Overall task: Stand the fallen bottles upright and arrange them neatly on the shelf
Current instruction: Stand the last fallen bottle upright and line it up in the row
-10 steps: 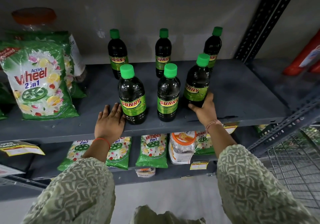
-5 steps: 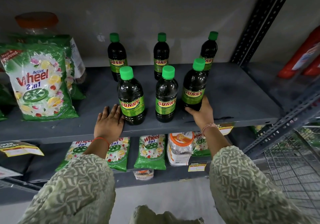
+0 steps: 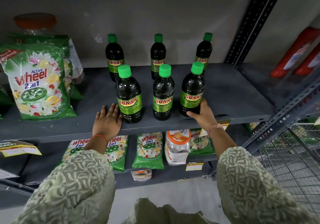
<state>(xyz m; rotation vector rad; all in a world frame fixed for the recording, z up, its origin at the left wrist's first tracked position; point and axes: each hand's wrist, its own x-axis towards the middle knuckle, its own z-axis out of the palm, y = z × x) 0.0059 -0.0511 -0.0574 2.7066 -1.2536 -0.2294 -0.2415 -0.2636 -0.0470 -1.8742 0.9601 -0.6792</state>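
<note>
At far left, a clear plastic jar with an orange lid (image 3: 35, 22) stands mostly hidden behind a green Wheel detergent pouch (image 3: 39, 83); its contents cannot be made out. A second pouch behind the first shows only at its edges. The grey metal shelf (image 3: 233, 95) is backed by a plain grey wall and carried at right by a perforated grey steel upright (image 3: 256, 21).

Six dark plastic bottles with green caps and green Sunny labels stand upright on the shelf in two rows of three. The back row comprises the back left bottle (image 3: 114, 55), back middle bottle (image 3: 158, 54) and back right bottle (image 3: 204, 50); the lower part of each is covered by the front row. The front row comprises the front left bottle (image 3: 129, 95), front middle bottle (image 3: 163, 94) and front right bottle (image 3: 191, 90).

The left hand (image 3: 107, 121) lies flat and open on the shelf edge, fingers extended, touching the base of the front left bottle and gripping nothing. The right hand (image 3: 203, 114) curls around the base of the front right bottle, thumb in front and fingers behind.

On the lower shelf, green Wheel pouches (image 3: 149, 149) lie beside a clear jar with an orange-and-white lid (image 3: 178, 145), partly hidden by the forearms. At far right, red bottles (image 3: 297, 52) are cut off by the frame edge, above a wire mesh basket (image 3: 290, 158).
</note>
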